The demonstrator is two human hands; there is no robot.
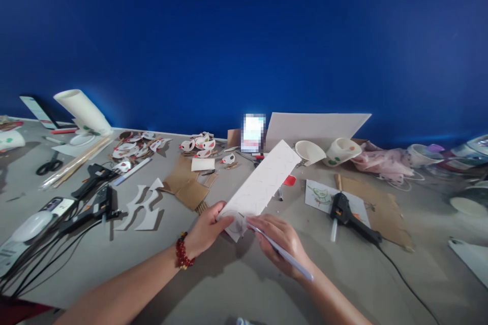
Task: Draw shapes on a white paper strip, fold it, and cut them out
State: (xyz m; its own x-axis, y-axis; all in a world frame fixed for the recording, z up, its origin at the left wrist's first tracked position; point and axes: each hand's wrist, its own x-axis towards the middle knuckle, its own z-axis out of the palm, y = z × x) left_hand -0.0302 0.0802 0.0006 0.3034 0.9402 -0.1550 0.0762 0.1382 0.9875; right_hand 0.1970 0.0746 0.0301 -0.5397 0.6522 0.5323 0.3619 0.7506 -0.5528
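A long white board strip (263, 177) with faint drawn lines slants up and away from me over the middle of the table. My left hand (209, 227) grips its near left corner, the thumb lying on a round, greyish see-through piece (233, 222) on the strip. In my right hand (280, 244) is a pale lavender pen (287, 256), its tip end by the right edge of the round piece. The pen's point is hidden by my fingers.
Glue guns (97, 208) with cables and curved white cut-outs (141, 210) lie left. Small painted birds (204, 144), brown cardboard (190, 190) and a lit phone (253, 133) stand beyond. Another glue gun (351, 218) rests right, near paper cups (342, 152) and pink cloth (383, 162).
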